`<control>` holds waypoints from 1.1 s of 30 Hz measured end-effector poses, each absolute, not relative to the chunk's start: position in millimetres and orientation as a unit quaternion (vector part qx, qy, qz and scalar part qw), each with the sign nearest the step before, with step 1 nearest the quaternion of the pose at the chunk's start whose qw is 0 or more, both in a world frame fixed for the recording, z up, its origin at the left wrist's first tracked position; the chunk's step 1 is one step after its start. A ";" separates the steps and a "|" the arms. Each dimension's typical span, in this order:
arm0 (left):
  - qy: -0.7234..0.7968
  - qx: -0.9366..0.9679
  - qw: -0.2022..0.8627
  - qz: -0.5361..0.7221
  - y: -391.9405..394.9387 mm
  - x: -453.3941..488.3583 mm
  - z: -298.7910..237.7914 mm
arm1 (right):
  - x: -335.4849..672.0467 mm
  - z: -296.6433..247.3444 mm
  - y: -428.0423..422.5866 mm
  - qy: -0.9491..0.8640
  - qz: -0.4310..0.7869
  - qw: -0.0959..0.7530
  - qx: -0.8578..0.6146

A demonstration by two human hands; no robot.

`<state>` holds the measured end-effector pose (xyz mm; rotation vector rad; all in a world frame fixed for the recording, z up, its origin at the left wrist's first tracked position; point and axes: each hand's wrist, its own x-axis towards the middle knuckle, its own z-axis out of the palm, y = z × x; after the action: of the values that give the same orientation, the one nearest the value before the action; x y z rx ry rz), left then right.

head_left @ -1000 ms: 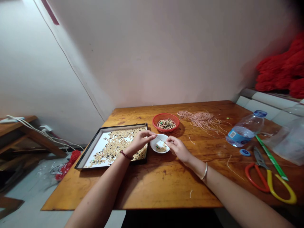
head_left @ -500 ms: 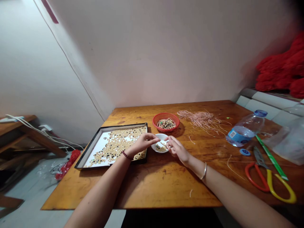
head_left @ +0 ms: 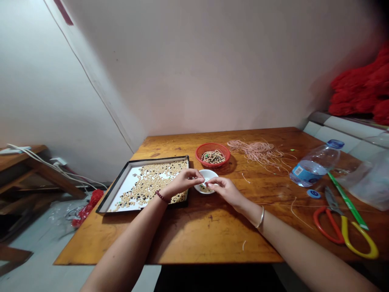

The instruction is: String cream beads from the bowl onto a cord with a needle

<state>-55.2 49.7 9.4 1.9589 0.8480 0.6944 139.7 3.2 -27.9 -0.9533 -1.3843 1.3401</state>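
Note:
Above a small white bowl (head_left: 209,174) with pale and dark beads in its bottom, my two hands nearly meet. Thumb and fingertips of my left hand (head_left: 186,181) pinch what looks like a thin pale cord (head_left: 204,183). Just to the right, the fingers of my right hand (head_left: 227,192) are closed in a pinch by the cord; what lies between them is too small to make out. Under my left forearm and wrist stands a shallow black-edged tray (head_left: 121,183), spread with many cream and black beads (head_left: 148,183).
A red basket (head_left: 212,164) of strung beads stands behind the bowl. Pink cord (head_left: 257,151) lies in a tangle. On the right are a water bottle (head_left: 313,168), its blue cap (head_left: 313,194), a green strip (head_left: 349,205) and scissors with red and yellow handles (head_left: 343,227).
My right hand has turned and its fingertips have come in closer to my left fingertips. The short beaded strand that stretched between the hands no longer shows. My left hand has hardly moved.

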 end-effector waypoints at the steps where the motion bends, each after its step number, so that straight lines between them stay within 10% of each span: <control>1: 0.336 0.786 0.440 0.275 48.9 -54.9 10.3 | 139.4 -28.0 2.9 -0.582 0.546 0.463 -0.386; 10: 0.379 0.780 0.392 0.307 50.1 -56.1 15.1 | 139.8 -29.0 3.1 -0.609 0.551 0.428 -0.377; 18: 0.624 0.776 -0.019 0.093 52.2 -88.9 22.8 | 138.1 -24.6 -0.2 -0.470 0.654 0.417 -0.420; 33: 0.635 0.770 -0.054 0.009 59.5 -98.1 11.4 | 147.4 -17.7 -3.9 -0.382 0.720 0.434 -0.383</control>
<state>-98.1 59.5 11.4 2.5073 2.0684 0.0295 147.4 -3.9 -17.7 -0.9548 -0.9522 1.7936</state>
